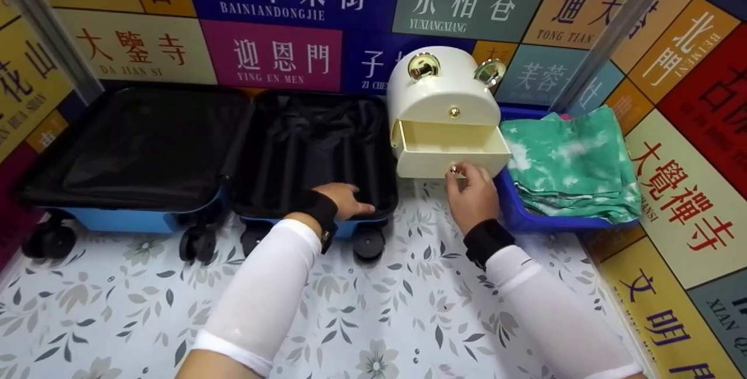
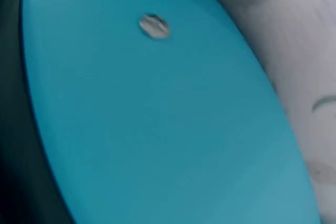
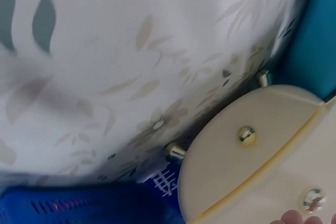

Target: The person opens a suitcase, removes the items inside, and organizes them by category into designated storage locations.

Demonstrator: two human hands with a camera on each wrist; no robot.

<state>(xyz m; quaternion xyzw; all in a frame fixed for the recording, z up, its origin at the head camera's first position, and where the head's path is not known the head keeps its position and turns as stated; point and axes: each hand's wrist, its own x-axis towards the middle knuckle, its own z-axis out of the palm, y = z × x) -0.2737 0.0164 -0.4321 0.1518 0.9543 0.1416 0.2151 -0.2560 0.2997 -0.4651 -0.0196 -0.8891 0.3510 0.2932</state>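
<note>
A cream box [image 1: 446, 96] with frog-like gold eyes has its lower drawer [image 1: 452, 163] pulled out, nothing showing inside. My right hand [image 1: 475, 198] is at the drawer front, with thumb and fingertips about the small gold knob [image 1: 453, 169]. In the right wrist view, fingertips [image 3: 294, 217] show just below that knob. To the left lies an opened suitcase [image 1: 315, 151] with a black lining and light-blue shell. My left hand [image 1: 344, 201] rests on its front rim, thumb pointing right; the other fingers are partly hidden. The blue shell [image 2: 168, 119] fills the left wrist view.
The suitcase's other half [image 1: 152, 145] lies at the far left, black wheels [image 1: 369, 244] facing me. Right of the box, a blue basket [image 1: 537, 222] holds folded green-and-white cloth [image 1: 572, 157]. Lettered panels [image 1: 274, 55] wall the back and sides. A floral sheet [image 1: 379, 315] covers the surface.
</note>
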